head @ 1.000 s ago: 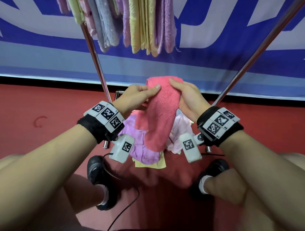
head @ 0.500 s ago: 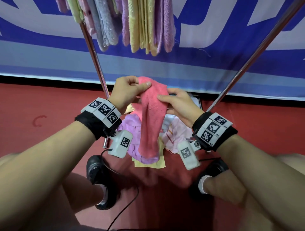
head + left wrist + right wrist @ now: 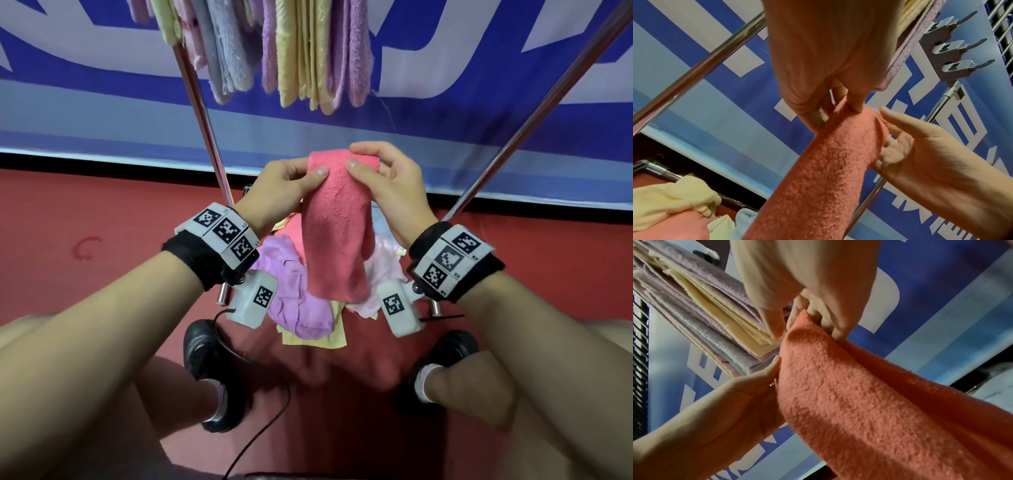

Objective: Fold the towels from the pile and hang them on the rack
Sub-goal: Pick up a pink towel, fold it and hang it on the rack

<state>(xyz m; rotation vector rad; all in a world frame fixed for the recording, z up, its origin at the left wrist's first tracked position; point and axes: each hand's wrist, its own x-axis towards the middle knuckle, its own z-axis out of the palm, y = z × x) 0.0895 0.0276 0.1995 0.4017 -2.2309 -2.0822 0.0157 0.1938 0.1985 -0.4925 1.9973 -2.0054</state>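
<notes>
Both hands, left hand (image 3: 284, 188) and right hand (image 3: 387, 185), now pinch the fuzzy pink terry towel's (image 3: 337, 233) top corners. Half a second ago it hung bunched. It's squared and ready for the metal rack (image 3: 202, 113).

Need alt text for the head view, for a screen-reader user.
Both hands, left hand and right hand, pinch the top edge of a folded pink towel hanging above a towel pile on red floor. Pastel hung towels hang on the rack above.

Both hands now pinch the pink towel (image 3: 337, 226) at its top edge, the right hand (image 3: 390, 192) having risen level with the left hand (image 3: 281, 192); the towel hangs flatter above the pile (image 3: 298, 301).
</notes>
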